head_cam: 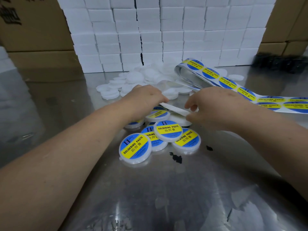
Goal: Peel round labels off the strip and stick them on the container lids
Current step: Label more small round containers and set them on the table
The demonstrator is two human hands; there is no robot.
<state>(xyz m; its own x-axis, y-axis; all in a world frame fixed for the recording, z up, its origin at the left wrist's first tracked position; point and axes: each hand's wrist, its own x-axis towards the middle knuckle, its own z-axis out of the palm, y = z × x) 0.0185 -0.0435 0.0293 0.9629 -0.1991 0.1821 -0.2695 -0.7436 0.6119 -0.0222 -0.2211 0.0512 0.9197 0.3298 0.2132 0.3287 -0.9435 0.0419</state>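
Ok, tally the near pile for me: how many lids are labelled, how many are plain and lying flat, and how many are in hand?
labelled lids: 6 in view; more may be hidden under the left hand
flat plain lid: 1
held plain lid, gripped between the left hand and right hand: 1
Total: 8 in view

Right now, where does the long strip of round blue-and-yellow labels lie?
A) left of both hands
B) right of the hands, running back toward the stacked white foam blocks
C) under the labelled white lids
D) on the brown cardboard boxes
B: the label strip runs from the right edge, past the right hand, back toward the foam blocks.
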